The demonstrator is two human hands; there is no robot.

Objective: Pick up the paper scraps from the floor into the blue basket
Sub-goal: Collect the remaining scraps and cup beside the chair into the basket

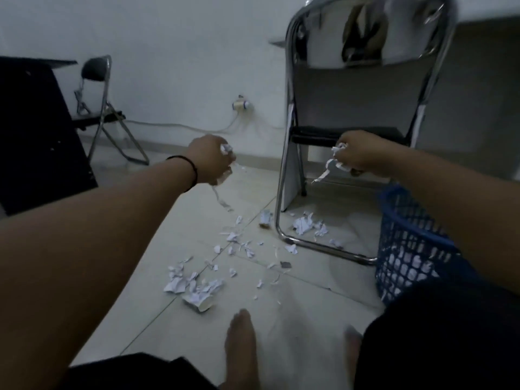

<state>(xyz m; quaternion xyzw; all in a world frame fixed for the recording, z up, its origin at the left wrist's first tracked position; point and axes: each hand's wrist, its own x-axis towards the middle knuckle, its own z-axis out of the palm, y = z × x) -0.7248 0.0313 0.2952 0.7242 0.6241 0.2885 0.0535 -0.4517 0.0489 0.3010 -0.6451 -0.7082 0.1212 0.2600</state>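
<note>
My left hand (209, 159) is raised above the floor and grips a bunch of white paper scraps (226, 150), with a strip dangling below it. My right hand (358, 153) is raised too, in front of the chair seat, gripping another bunch of scraps (336, 164). Several more white paper scraps (194, 285) lie scattered on the pale tiled floor between my hands and my feet, some under the chair (305, 225). The blue basket (408, 249) stands at the right, below my right forearm, holding paper inside.
A metal folding chair (351, 108) stands right in front, its base bar on the floor among the scraps. A second folding chair (104, 108) and a dark table (36, 122) are at the left. My bare feet (242, 342) are at the bottom.
</note>
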